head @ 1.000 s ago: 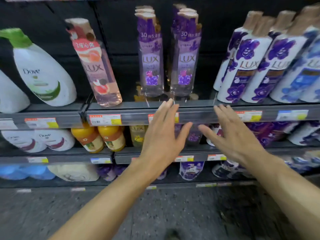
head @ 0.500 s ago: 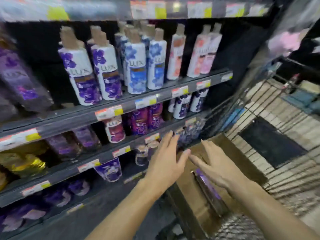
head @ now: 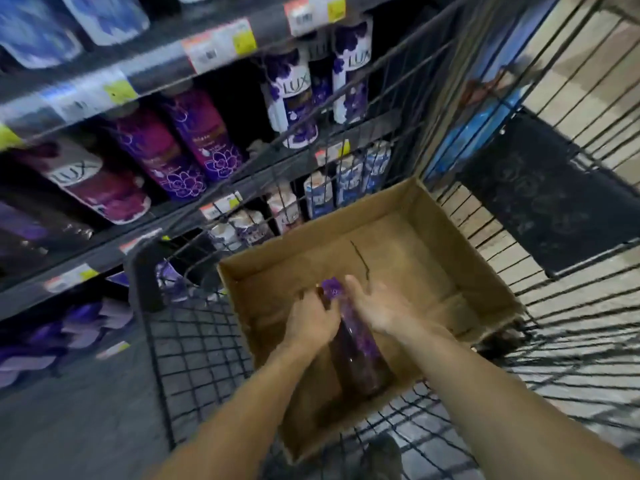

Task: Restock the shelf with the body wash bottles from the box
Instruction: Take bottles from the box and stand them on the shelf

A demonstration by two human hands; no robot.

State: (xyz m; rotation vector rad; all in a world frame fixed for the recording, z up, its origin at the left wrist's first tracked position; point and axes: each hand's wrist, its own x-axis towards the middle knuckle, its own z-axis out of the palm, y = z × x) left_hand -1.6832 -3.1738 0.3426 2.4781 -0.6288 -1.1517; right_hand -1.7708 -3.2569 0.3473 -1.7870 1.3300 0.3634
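A dark purple body wash bottle lies lengthwise in the brown cardboard box, its purple cap end pointing away from me. My left hand curls round the bottle's upper part from the left. Against the bottle's right side near the cap lies my right hand, its fingers fairly straight. The rest of the box floor is bare. The shelf to the left holds purple LUX bottles and white LUX bottles.
The box sits inside a black wire cart whose walls rise around it. Price tags line the shelf edges. A dark floor mat lies on the tiled floor at the right, beyond the cart.
My view swung from the shelf down to the cart. Both hands dropped from shelf height into the box and came onto the purple bottle.
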